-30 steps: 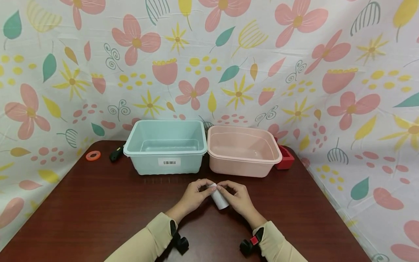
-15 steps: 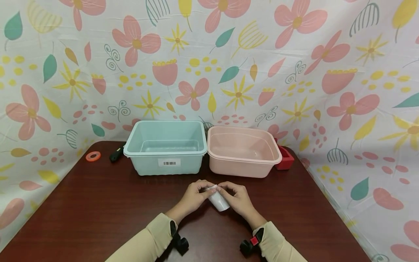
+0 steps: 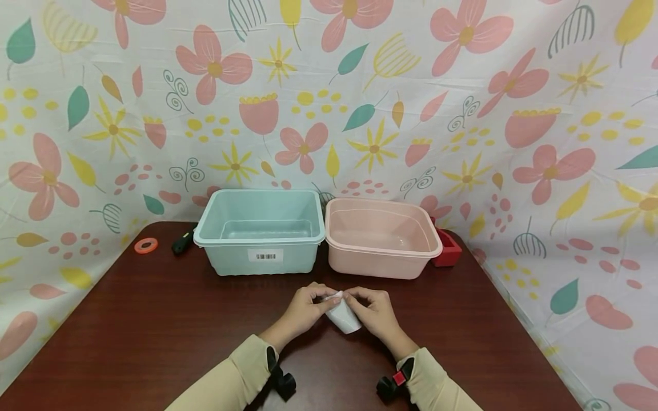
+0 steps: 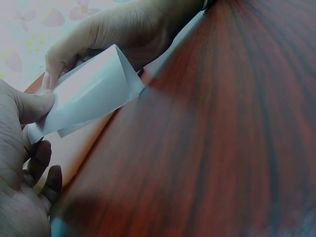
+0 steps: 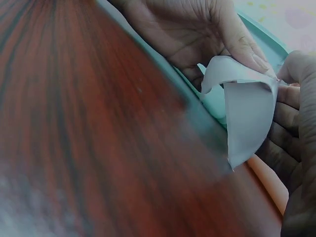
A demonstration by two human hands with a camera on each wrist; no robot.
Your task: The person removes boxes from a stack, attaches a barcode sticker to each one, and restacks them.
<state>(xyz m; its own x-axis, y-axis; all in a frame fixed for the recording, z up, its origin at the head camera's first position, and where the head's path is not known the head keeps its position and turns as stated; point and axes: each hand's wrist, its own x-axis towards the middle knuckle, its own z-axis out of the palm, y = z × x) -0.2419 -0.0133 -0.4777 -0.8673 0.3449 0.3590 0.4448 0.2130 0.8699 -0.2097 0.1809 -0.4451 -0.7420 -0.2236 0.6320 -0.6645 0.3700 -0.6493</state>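
Observation:
A glossy white sheet of paper (image 3: 343, 317), bent into a loose curl, is held above the table in the head view. My left hand (image 3: 304, 307) pinches its upper edge between thumb and fingers. From the other side my right hand (image 3: 377, 311) pinches the same edge, fingertips close to the left ones. In the left wrist view the paper (image 4: 91, 94) bulges outward with a free corner hanging low. Seen from the right wrist, the curled paper (image 5: 249, 113) has an open end and a pointed lower corner. Fingertips behind the sheet are partly hidden.
A light blue basin (image 3: 264, 260) and a pink basin (image 3: 380, 262) stand side by side beyond my hands. Red box (image 3: 447, 251) sits behind the pink one, at right. An orange ring-shaped roll (image 3: 146, 245) and a dark-handled tool (image 3: 182, 242) lie at the left on the brown table (image 3: 154, 331).
The paper has gone from a narrow tube to a wider, looser curl, its lower end spreading out. Both hands stay almost in the same place, pinching the top edge.

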